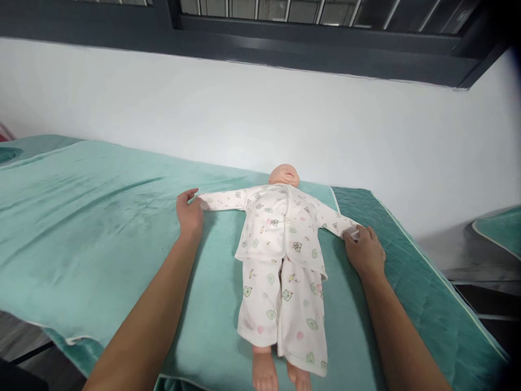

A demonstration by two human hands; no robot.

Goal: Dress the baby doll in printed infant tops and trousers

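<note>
A baby doll (285, 175) lies on its back on the green bedding, its head near the wall and its bare feet toward me. It wears a white patterned top (280, 222) and matching trousers (262, 304). Both sleeves are stretched out sideways. My left hand (190, 214) is at the end of the sleeve on the left, thumb and fingers closed on its cuff. On the right, my right hand (365, 251) pinches the cuff of the other sleeve. The doll's hands cannot be made out.
Light green bedding (106, 233) spreads to the left, with a darker quilted cover (423, 293) at the right. A white wall (228, 108) and a dark barred window frame (285, 46) stand behind. Another green surface (502, 231) shows at the right edge.
</note>
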